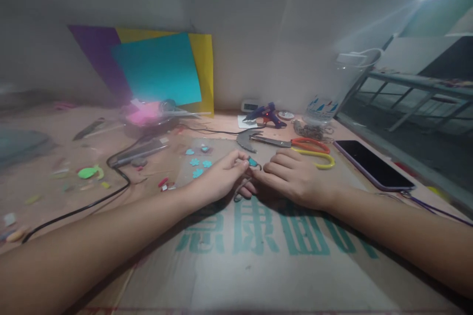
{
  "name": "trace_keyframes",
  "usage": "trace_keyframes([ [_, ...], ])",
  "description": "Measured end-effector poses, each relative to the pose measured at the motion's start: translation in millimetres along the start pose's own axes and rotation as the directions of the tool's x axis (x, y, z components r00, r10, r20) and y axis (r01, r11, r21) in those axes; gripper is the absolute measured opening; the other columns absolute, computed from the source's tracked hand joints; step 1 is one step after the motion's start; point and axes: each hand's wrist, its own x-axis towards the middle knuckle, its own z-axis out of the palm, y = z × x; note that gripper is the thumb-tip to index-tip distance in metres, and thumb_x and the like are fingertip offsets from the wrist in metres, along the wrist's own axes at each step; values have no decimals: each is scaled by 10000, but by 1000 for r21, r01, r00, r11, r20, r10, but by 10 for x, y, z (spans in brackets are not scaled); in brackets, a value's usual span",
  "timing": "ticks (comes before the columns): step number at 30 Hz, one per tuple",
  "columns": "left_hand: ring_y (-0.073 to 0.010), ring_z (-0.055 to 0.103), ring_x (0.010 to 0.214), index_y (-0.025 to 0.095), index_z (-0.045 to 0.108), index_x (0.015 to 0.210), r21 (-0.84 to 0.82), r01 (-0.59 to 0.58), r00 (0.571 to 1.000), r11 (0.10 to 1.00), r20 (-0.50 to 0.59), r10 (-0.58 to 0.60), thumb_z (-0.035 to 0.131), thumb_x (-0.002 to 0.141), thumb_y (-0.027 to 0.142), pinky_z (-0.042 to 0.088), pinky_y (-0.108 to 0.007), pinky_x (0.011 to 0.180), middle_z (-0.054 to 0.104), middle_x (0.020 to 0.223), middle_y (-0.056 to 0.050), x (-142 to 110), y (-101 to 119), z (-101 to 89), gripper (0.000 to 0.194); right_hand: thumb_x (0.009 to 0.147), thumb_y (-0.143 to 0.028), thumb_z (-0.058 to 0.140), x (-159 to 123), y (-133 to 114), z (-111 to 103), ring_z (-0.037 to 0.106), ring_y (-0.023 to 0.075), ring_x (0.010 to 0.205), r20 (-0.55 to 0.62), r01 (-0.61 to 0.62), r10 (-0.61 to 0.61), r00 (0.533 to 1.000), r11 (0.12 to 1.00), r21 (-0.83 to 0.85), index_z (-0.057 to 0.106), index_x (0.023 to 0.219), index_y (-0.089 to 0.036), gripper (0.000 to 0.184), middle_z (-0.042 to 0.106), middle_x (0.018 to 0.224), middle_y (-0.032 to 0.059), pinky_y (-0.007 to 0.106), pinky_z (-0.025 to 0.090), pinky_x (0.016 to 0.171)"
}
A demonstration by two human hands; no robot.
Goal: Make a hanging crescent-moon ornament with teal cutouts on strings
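Forearms (136, 231) converge, teal piece (253, 162) pinched in left hand (221, 177).

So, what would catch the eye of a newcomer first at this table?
Probably the large purple, yellow and turquoise sheets at the back left. Next, perhaps, the scissors with orange and yellow handles, just beyond the right hand, and the dark phone to its right.

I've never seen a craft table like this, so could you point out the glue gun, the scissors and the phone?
Glue gun (272, 114): head view, on its dark body.
Scissors (297, 142): head view, on the orange handle.
Phone (373, 163): head view, on its dark screen.
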Motion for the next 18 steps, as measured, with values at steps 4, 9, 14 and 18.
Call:
trace_keyframes([
  [4, -99, 597, 566, 207, 390, 910, 20, -77, 997, 997, 8, 76, 558, 887, 387, 503, -221, 572, 552, 641, 53, -4, -45, 14, 247, 925, -186, 528, 14, -20, 5, 547, 187, 759, -29, 40, -40, 999, 999, 18, 579, 1192, -96, 286, 662, 825, 56, 361, 436, 753],
  [9, -83, 412, 425, 213, 412, 950, 225, -190, 980, 956, -19, 199, 480, 919, 408, 341, -186, 429, 457, 540, 89, 2, -83, -34, 209, 902, -217, 562, 3, 50, -111, 573, 182, 759, -92, 54, -53, 994, 998, 9, 585, 1179, -143, 288, 682, 834, 44, 356, 455, 801],
  [14, -107, 473, 575, 185, 532, 948, 606, -229, 939, 762, -70, 338, 474, 927, 339, 346, -218, 525, 525, 659, 35, -23, -17, -96, 166, 905, -297, 516, -98, 423, -255, 616, 216, 768, -164, -409, 405, 899, 912, 13, 670, 950, -225, 176, 691, 814, 63, 377, 454, 770],
  [18, -133, 546, 707, 176, 592, 920, 700, -235, 922, 675, -59, 382, 503, 900, 288, 391, -241, 614, 629, 834, -12, -52, 15, -78, 144, 905, -388, 486, -222, 810, -128, 641, 248, 806, 25, -769, 770, 638, 635, 76, 695, 983, -183, 303, 696, 920, 108, 377, 481, 714],
])
